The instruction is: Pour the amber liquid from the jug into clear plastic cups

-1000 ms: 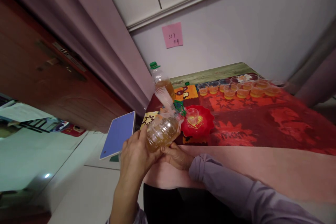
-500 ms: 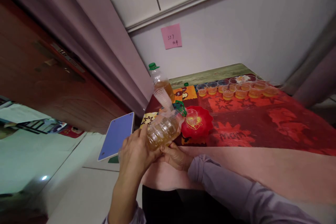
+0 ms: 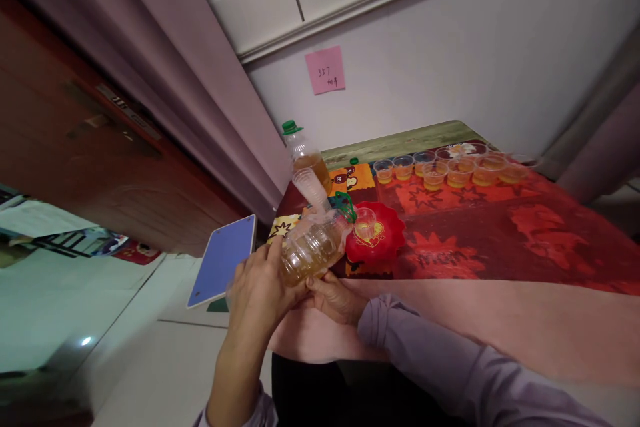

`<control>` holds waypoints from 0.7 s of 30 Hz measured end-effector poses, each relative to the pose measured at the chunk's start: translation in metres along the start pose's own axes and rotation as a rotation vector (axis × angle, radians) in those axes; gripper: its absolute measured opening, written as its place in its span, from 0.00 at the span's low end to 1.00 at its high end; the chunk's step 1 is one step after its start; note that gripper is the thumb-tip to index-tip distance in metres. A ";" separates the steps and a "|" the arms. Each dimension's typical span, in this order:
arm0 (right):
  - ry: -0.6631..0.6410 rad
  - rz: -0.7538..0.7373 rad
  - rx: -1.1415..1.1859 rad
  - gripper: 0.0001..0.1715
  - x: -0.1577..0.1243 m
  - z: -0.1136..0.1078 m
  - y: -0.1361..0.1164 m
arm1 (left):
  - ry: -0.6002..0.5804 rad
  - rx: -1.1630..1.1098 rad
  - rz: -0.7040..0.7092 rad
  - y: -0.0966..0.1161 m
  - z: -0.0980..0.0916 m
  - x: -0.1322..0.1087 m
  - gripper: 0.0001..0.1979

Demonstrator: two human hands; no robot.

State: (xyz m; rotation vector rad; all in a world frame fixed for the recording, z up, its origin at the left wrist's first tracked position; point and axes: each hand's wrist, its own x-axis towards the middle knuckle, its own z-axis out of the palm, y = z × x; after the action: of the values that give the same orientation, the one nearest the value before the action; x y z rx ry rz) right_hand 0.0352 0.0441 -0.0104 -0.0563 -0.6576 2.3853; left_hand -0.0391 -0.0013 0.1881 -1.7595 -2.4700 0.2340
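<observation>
Both of my hands hold a large clear plastic bottle (image 3: 311,248) of amber liquid, tilted with its mouth over a small clear cup (image 3: 365,219). My left hand (image 3: 257,293) wraps the bottle's base from the left. My right hand (image 3: 335,297) grips it from underneath. The cup stands on a red scalloped plate (image 3: 384,240) on the red patterned tablecloth (image 3: 500,233). A green handle ring sits at the bottle's neck.
A second bottle with a green cap (image 3: 304,153) and a stack of clear cups (image 3: 310,188) stand behind. Several small filled cups (image 3: 450,170) line the far side of the table. A blue board (image 3: 224,259) leans at the left; a pink note (image 3: 325,70) hangs on the wall.
The view has shifted slightly; the bottle stays tilted over the cup and both hands keep the same grip.
</observation>
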 end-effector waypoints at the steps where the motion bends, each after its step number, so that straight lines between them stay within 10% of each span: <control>1: 0.000 -0.003 0.006 0.37 0.000 0.001 -0.001 | -0.004 0.004 -0.001 0.001 -0.001 0.000 0.43; 21: 0.001 -0.029 0.050 0.36 0.003 0.002 -0.003 | 0.010 0.049 0.030 0.009 -0.007 0.006 0.42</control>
State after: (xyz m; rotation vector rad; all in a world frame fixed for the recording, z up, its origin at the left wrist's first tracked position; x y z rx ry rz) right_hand 0.0348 0.0472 -0.0072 -0.0265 -0.5940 2.3727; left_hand -0.0319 0.0075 0.1936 -1.7746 -2.4112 0.2854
